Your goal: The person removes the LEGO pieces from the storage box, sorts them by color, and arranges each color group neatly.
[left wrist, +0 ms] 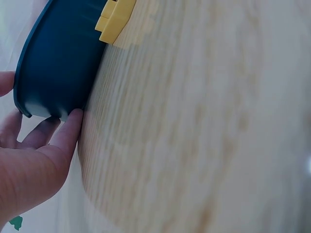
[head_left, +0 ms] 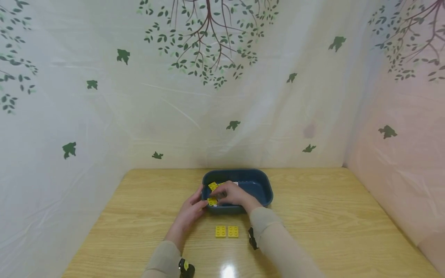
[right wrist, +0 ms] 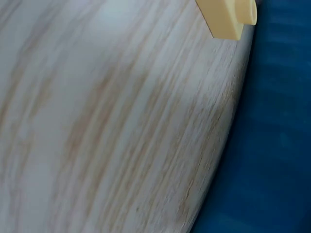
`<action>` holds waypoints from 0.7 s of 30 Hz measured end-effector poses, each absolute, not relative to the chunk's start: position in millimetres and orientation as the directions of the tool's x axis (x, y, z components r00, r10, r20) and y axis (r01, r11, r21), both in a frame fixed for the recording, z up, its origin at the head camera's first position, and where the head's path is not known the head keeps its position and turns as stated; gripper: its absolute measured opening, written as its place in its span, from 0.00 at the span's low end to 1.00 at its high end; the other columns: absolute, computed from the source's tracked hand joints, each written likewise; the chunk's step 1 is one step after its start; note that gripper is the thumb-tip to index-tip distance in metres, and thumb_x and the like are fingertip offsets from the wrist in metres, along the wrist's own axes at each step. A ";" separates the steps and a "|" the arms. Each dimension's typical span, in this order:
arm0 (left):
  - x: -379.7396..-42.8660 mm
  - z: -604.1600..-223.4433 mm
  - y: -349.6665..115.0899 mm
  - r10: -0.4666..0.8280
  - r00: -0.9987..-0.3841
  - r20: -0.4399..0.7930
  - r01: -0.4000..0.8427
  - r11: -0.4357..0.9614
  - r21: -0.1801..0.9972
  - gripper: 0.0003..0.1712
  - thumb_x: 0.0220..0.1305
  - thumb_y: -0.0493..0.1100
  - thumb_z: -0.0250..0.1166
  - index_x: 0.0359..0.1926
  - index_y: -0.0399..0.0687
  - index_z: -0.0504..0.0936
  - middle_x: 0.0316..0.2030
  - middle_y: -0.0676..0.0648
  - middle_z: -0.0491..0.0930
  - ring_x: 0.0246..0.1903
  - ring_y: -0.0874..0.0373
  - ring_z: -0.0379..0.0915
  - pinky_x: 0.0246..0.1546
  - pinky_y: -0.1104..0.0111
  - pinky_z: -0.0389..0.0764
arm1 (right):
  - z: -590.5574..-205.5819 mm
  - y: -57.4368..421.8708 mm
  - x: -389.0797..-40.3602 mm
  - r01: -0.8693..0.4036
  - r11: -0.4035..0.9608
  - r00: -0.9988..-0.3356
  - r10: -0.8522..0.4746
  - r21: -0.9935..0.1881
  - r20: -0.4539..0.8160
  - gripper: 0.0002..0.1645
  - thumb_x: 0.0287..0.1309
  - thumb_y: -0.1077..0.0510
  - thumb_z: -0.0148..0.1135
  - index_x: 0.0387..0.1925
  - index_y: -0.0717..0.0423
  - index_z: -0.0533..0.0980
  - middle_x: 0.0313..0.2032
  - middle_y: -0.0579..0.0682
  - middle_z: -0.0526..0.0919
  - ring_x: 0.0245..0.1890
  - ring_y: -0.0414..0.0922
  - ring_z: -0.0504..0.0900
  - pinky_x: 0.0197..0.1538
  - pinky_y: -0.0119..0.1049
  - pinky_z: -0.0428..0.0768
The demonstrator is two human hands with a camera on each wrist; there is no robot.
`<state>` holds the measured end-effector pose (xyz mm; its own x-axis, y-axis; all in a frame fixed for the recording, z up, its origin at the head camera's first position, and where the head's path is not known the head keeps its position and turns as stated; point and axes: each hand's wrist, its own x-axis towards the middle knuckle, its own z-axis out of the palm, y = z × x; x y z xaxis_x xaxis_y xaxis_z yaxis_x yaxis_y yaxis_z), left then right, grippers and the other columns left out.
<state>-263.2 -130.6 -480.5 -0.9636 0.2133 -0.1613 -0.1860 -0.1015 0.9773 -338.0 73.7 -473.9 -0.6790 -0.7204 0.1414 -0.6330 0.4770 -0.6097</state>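
Note:
A dark blue plastic bin [head_left: 257, 185] stands on the table with several yellow toy bricks [head_left: 212, 201] in its left end. My left hand [head_left: 191, 210] holds that end; in the left wrist view its fingers [left wrist: 68, 136] lie against the bin's outer wall [left wrist: 58, 63]. My right hand [head_left: 233, 193] reaches over the front rim into the bin, fingers bent down among the bricks. I cannot tell whether it pinches one. Two studded yellow bricks, a left one [head_left: 220, 231] and a right one [head_left: 233, 231], lie side by side in front of the bin.
The light wood table [head_left: 313, 224] extends to both sides of the bin. Behind it hangs a pale curtain [head_left: 194, 116] printed with branches and green birds. A small white piece [head_left: 236, 183] shows in the bin, beyond the right hand.

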 end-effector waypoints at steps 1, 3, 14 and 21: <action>-263.0 -480.5 -130.5 0.212 -0.964 -0.160 -0.185 -0.103 0.977 0.38 0.69 0.37 0.56 0.77 0.57 0.56 0.77 0.43 0.48 0.73 0.41 0.49 0.66 0.45 0.61 | -474.3 73.4 -338.4 -0.640 0.477 -0.676 -0.723 -0.603 0.146 0.20 0.51 0.65 0.74 0.49 0.56 0.85 0.45 0.45 0.87 0.46 0.41 0.82 0.55 0.36 0.77; -263.0 -480.8 -130.4 0.211 -0.965 -0.155 -0.180 -0.103 0.978 0.38 0.69 0.37 0.56 0.77 0.56 0.56 0.77 0.43 0.48 0.73 0.41 0.48 0.66 0.44 0.61 | -474.7 73.3 -338.6 -0.655 0.479 -0.670 -0.726 -0.584 0.155 0.20 0.51 0.64 0.75 0.48 0.56 0.85 0.44 0.45 0.87 0.45 0.40 0.82 0.54 0.35 0.77; -264.1 -483.6 -130.9 0.206 -0.966 -0.156 -0.182 -0.113 0.977 0.38 0.69 0.37 0.57 0.77 0.56 0.56 0.77 0.43 0.47 0.73 0.42 0.48 0.66 0.44 0.60 | -474.4 72.9 -336.7 -0.681 0.541 -0.681 -0.716 -0.493 0.155 0.17 0.52 0.59 0.75 0.46 0.51 0.87 0.44 0.41 0.88 0.47 0.39 0.79 0.57 0.40 0.70; -264.1 -483.5 -130.0 0.209 -0.966 -0.151 -0.179 -0.123 0.976 0.39 0.68 0.36 0.57 0.77 0.54 0.56 0.77 0.41 0.48 0.73 0.41 0.49 0.66 0.44 0.61 | -474.2 72.4 -336.2 -0.676 0.560 -0.693 -0.703 -0.478 0.158 0.16 0.51 0.60 0.75 0.44 0.51 0.87 0.42 0.41 0.88 0.46 0.39 0.80 0.56 0.40 0.70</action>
